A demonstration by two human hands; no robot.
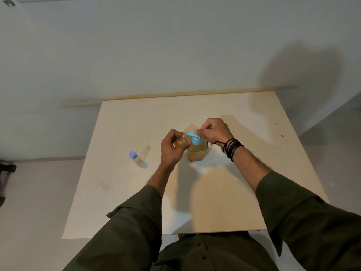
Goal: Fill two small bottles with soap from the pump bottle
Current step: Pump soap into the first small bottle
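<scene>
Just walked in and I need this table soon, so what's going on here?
A person is filling a small bottle with amber soap from a pump bottle on the table. The left hand holds the small bottle up by the blue spout, while the right hand presses the pump head. A second small bottle, capped in blue, stands apart to the left.

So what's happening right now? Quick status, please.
Left hand holds a small bottle at the spout. Right hand presses the pump bottle head. Second small bottle capped, standing apart. Nothing in the way.
</scene>
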